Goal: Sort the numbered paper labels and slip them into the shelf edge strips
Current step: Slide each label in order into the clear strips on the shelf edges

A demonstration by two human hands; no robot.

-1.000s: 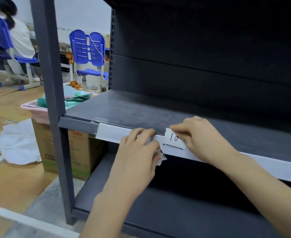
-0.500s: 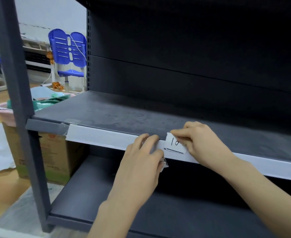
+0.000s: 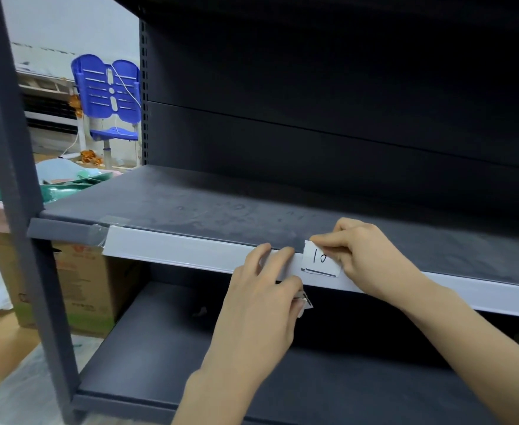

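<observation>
Head view: right hand still pinches the "10" label against the strip, centre frame, barely moved. Left hand stays curled on spare labels. Label likely not seated yet.

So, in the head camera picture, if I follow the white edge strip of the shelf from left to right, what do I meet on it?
Clear tape at the strip's left end → bare white edge strip → left hand with fingers on the strip → paper label marked 10 → right hand pinching the label.
</observation>
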